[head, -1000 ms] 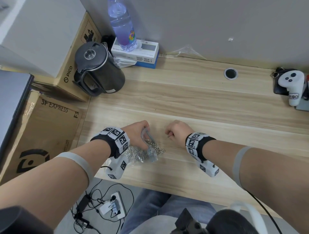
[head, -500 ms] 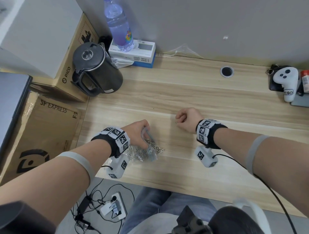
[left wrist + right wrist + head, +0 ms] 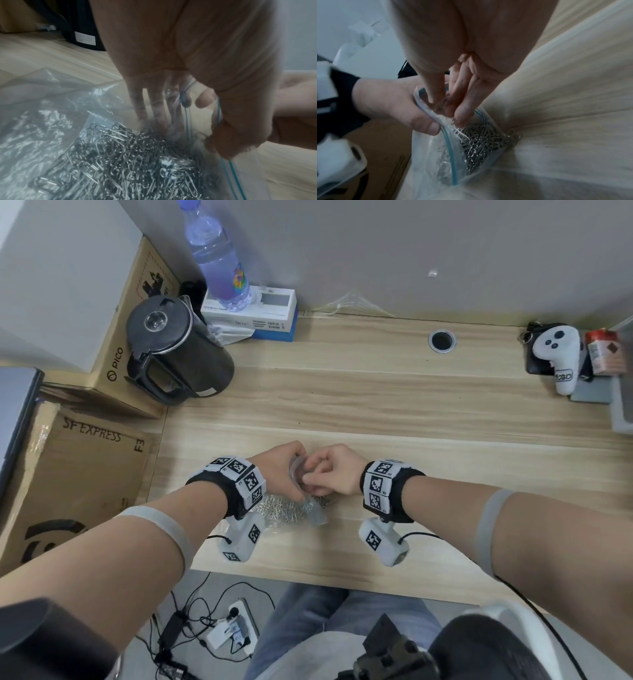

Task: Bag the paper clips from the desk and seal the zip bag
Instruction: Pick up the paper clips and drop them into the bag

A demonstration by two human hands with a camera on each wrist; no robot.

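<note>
Because the zip bag (image 3: 291,513) lies on the desk (image 3: 411,412) just below the middle of the head view, close to the near edge, its weight of paper clips (image 3: 485,140) rests on the wood and only the mouth needs lifting. The left hand (image 3: 279,470) does that: its thumb and fingers are curled round the blue-lined rim, holding the opening up and wide, probably so loose clips can drop in without catching the seal. The right hand (image 3: 330,472) meets it at the centre of the frame, fingers bunched together and pointing down into the mouth; in the right wrist view its fingertips (image 3: 460,116) sit just above the heap, seemingly letting go of a clip or two, though blur hides what they pinch. Both forearms angle in from the lower corners, wrists raised off the desk. The seal is not yet pressed shut. Farther off, a black kettle (image 3: 178,350) stands at upper left, well apart.
</note>
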